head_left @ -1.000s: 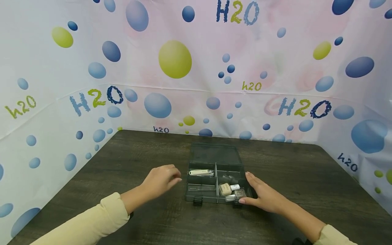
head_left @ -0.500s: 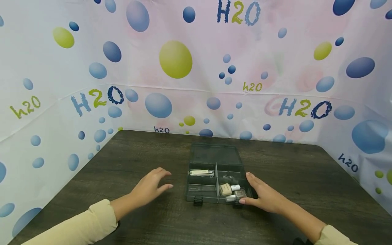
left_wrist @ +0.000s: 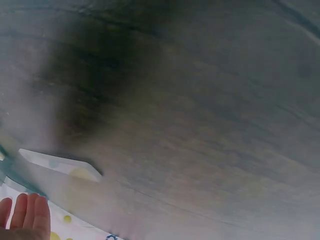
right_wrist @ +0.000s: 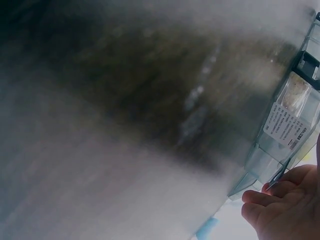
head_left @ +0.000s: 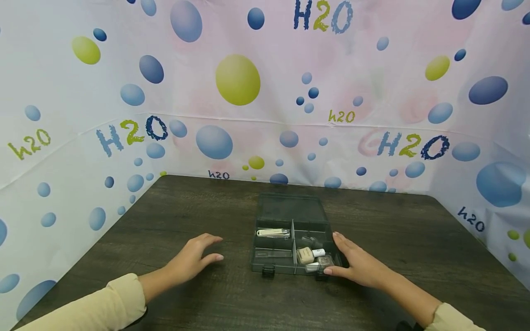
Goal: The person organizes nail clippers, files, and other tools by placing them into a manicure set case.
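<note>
A dark translucent organizer box (head_left: 273, 268) lies with its lid (head_left: 291, 208) folded back. A nail clipper (head_left: 273, 233) rests in its back left compartment. On the right side lie a beige nail polish bottle (head_left: 305, 255) with a white cap and a glittery bottle (head_left: 325, 261), plus a small clear item too dim to name. My right hand (head_left: 362, 266) rests against the box's right front corner, fingers straight along the side and thumb at the front. To the left of the box, my left hand (head_left: 188, 259) is held apart from it, fingers loosely extended and holding nothing.
A dark wood-grain table (head_left: 198, 202) carries the box. Behind and at both sides hangs a white curtain (head_left: 281, 59) printed with bubbles and "H2O". Two latches, including the left latch (head_left: 268, 271), jut from the box's front edge. A label (right_wrist: 286, 126) shows on the box in the right wrist view.
My left hand has moved left and slightly toward me, away from the box, and its fingers have spread from a closer curl. The right hand and box have stayed put.
</note>
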Action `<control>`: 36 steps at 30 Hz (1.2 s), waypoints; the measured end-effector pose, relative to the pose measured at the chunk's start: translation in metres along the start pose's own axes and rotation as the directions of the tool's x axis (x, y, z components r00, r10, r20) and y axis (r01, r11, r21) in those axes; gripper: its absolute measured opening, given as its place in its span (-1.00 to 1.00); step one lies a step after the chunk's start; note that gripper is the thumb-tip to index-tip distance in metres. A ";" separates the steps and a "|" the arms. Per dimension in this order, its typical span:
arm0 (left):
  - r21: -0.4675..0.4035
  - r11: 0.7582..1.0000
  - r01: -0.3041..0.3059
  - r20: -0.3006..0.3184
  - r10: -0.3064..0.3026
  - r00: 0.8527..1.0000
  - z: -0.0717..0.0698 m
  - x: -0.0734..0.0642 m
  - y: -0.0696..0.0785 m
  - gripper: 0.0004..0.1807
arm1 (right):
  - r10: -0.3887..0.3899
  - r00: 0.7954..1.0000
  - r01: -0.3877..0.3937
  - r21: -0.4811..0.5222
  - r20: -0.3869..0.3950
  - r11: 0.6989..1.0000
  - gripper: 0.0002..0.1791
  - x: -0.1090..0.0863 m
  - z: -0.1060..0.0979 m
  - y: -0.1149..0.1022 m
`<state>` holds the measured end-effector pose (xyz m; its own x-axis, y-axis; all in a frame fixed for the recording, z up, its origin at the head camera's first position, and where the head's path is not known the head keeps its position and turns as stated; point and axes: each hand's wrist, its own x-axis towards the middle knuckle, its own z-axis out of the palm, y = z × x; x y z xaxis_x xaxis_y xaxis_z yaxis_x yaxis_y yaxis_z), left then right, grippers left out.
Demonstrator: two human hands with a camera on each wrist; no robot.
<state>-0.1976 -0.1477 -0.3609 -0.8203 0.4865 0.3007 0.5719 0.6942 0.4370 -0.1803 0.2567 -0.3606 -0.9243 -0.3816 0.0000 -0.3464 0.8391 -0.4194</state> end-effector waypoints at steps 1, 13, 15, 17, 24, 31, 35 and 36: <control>-0.003 1.000 0.003 0.003 -0.003 1.000 -0.001 -0.001 -0.001 -0.54 | 0.000 1.000 0.000 0.001 -0.001 1.000 0.14 0.000 0.000 0.000; 0.001 0.999 0.044 0.001 -0.044 0.999 -0.005 -0.017 -0.015 -0.64 | 0.015 1.000 -0.015 -0.006 0.001 1.000 0.16 0.002 0.000 0.001; 0.002 0.998 0.060 0.002 -0.060 0.998 -0.007 -0.020 -0.016 -0.65 | 0.023 1.000 -0.023 -0.003 0.000 1.000 0.17 0.002 0.000 0.001; 0.010 0.998 0.064 0.007 -0.064 0.998 -0.008 -0.022 -0.018 -0.66 | 0.022 1.000 -0.022 -0.007 0.000 1.000 0.17 0.002 0.000 0.001; 0.006 0.996 0.085 0.059 -0.085 0.995 -0.010 -0.029 -0.021 -0.67 | 0.024 1.000 -0.024 -0.001 0.001 1.000 0.16 0.001 0.001 0.000; 0.021 0.992 0.122 0.078 -0.123 0.989 -0.010 -0.033 -0.025 -0.72 | 0.026 1.000 -0.026 -0.001 0.001 1.000 0.17 0.001 0.001 0.001; 0.028 0.990 0.137 0.078 -0.139 0.987 -0.011 -0.036 -0.027 -0.75 | 0.024 1.000 -0.024 -0.003 0.004 1.000 0.16 0.001 0.001 0.000; 0.028 0.989 0.142 0.076 -0.144 0.987 -0.011 -0.036 -0.028 -0.76 | 0.022 1.000 -0.022 -0.006 0.005 1.000 0.16 0.001 0.000 0.000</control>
<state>-0.1838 -0.1907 -0.3747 -0.8913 0.4206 0.1695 0.4496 0.7709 0.4512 -0.1814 0.2562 -0.3610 -0.9308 -0.3653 -0.0136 -0.3273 0.8494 -0.4141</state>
